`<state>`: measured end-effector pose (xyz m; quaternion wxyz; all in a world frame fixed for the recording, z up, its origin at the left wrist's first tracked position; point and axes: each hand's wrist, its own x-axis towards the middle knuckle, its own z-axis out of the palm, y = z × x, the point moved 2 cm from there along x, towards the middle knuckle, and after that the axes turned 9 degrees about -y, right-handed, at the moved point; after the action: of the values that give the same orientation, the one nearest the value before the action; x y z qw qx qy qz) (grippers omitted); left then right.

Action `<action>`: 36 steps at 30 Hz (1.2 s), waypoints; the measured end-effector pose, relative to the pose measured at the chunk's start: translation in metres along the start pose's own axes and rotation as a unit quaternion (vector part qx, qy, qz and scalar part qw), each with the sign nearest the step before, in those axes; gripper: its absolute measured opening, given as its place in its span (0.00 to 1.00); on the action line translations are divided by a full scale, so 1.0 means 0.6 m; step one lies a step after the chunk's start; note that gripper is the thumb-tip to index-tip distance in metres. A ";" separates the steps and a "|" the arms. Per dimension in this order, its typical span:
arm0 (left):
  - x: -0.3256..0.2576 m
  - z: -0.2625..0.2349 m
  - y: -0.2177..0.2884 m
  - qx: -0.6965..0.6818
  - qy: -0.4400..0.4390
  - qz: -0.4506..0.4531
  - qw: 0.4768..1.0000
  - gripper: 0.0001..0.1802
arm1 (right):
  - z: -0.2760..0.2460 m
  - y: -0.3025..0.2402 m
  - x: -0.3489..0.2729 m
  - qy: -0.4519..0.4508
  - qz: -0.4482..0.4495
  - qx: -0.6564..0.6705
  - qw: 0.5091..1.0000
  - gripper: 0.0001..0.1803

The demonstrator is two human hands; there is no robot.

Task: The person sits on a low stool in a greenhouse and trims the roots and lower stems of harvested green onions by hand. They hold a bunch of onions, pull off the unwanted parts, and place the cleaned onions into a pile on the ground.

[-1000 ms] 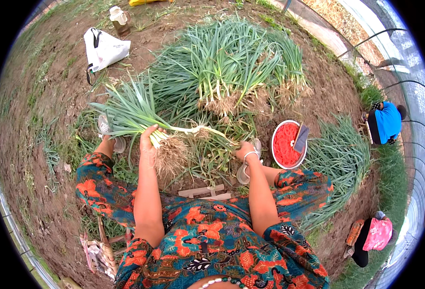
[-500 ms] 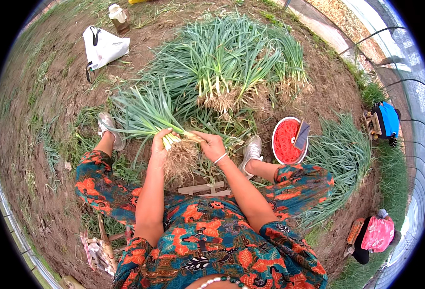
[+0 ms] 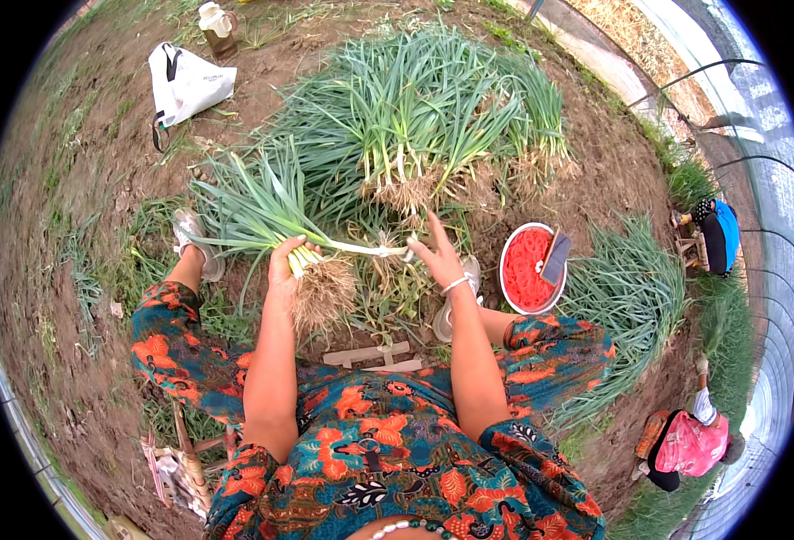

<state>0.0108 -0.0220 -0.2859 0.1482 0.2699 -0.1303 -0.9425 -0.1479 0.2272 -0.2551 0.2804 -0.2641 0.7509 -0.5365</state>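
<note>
Your left grip [image 3: 286,261] is closed around a bunch of green onions [image 3: 262,211], just above its hairy roots, and the leaves fan out to your left over the soil. Your right grip [image 3: 439,256] has its fingers spread, yet it seems to pinch the end of a pale tie [image 3: 374,249] that runs straight from the bunch; how it holds I cannot tell exactly. I judge that the binding of this bunch is in progress and not finished. A large heap of onions [image 3: 415,126] lies in front of you, and more greens [image 3: 631,288] lie at your right. A round white bowl [image 3: 509,261] with red bands and a dark tool stands beside your right knee. A white bag [image 3: 190,85] with dark handles lies far left on the ground, with a small bottle [image 3: 217,22] behind it.
</note>
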 end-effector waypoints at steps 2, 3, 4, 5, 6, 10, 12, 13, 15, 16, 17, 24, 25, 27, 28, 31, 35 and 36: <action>0.001 -0.002 -0.003 0.022 0.000 -0.016 1.000 0.06 | 0.028 -0.024 -0.001 -0.161 0.047 0.210 0.963 0.39; 0.003 -0.004 -0.004 0.014 0.004 -0.025 1.000 0.06 | 0.047 -0.029 -0.003 -0.190 0.100 0.231 0.949 0.35; 0.004 -0.005 -0.007 -0.010 -0.005 -0.039 0.999 0.06 | 0.065 -0.035 -0.005 -0.243 0.090 0.278 0.925 0.30; 0.005 -0.007 -0.008 -0.021 -0.011 -0.039 0.999 0.05 | 0.076 -0.030 -0.005 -0.219 0.131 0.258 0.932 0.27; 0.004 -0.010 -0.010 -0.002 0.003 -0.028 1.000 0.05 | 0.088 -0.021 -0.007 -0.212 0.170 0.240 0.932 0.24; -0.001 -0.011 -0.022 0.013 0.009 -0.018 1.000 0.06 | 0.095 0.022 0.000 -0.130 0.063 -0.208 0.968 0.21; -0.004 -0.006 -0.029 -0.017 0.021 -0.049 0.998 0.06 | 0.078 0.046 -0.004 -0.084 0.136 -0.334 0.929 0.21; -0.005 -0.003 -0.026 0.004 0.027 -0.034 0.999 0.06 | 0.064 0.053 -0.007 -0.062 0.177 -0.362 0.913 0.21; -0.009 0.001 -0.016 0.004 0.033 -0.033 0.999 0.06 | 0.028 0.058 -0.017 -0.030 0.250 -0.383 0.889 0.21; -0.010 0.003 -0.008 0.024 0.033 -0.030 0.999 0.06 | 0.013 0.059 -0.020 -0.030 0.318 -0.381 0.868 0.21; -0.010 0.003 -0.002 0.029 0.027 -0.041 0.998 0.06 | -0.002 0.054 -0.023 -0.039 0.336 -0.354 0.872 0.26; 0.007 -0.022 -0.018 0.018 -0.022 -0.044 0.999 0.06 | 0.087 -0.009 -0.008 -0.240 0.028 -0.149 0.959 0.18; 0.007 -0.028 -0.019 0.033 -0.028 -0.034 0.998 0.06 | 0.100 -0.016 -0.012 -0.234 0.040 -0.126 0.963 0.15; 0.006 -0.035 -0.018 0.035 -0.068 -0.008 0.997 0.07 | 0.111 -0.028 -0.010 -0.173 0.127 -0.035 0.976 0.11; 0.006 -0.037 -0.015 0.035 -0.073 -0.010 0.997 0.11 | 0.107 -0.037 -0.005 -0.093 0.126 0.025 0.987 0.11; 0.002 -0.033 -0.025 0.003 -0.092 -0.026 0.995 0.17 | 0.109 -0.075 0.019 0.078 -0.066 0.073 0.992 0.11; -0.002 -0.024 -0.058 0.042 -0.087 -0.049 0.994 0.21 | 0.171 -0.094 0.016 0.053 -0.130 -0.387 0.911 0.10; -0.004 -0.020 -0.063 0.044 -0.160 -0.081 0.983 0.20 | 0.191 -0.086 0.008 -0.014 -0.086 -0.402 0.912 0.10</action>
<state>0.0114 0.0117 -0.3073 0.0361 0.1312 -0.1716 -0.9757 -0.0654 0.1336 -0.2370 0.1138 -0.4258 0.8732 -0.2079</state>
